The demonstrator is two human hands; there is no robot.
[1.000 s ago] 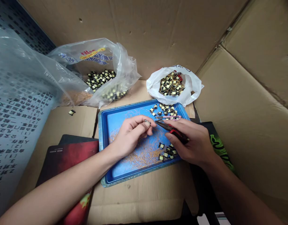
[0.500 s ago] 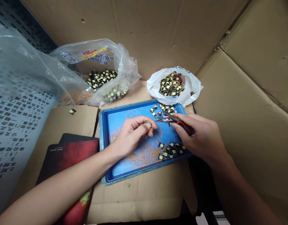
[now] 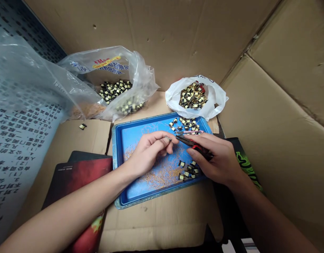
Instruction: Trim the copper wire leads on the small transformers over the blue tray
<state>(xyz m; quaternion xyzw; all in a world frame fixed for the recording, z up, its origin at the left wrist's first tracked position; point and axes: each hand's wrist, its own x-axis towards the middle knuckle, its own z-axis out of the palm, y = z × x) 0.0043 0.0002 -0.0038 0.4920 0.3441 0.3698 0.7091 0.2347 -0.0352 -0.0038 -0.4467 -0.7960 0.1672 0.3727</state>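
Over the blue tray, my left hand pinches a small transformer between thumb and fingers; most of it is hidden. My right hand is closed round red-and-black pliers, whose dark jaws point left, close to the pinched part. Whether the jaws touch it I cannot tell. Tweezers with pink handles lie in the tray just beyond the pliers. One group of yellow-and-black transformers sits at the tray's near right, another at its far right. Copper wire clippings cover much of the tray floor.
Behind the tray stand a clear plastic bag and a white plastic bag, both with many transformers inside. A single transformer lies on the cardboard at left. A red-and-black mat is under my left forearm. Cardboard walls enclose the back and right.
My right hand has moved left with the pliers, bringing their jaws up to the part in my left hand. My left hand has stayed nearly still.
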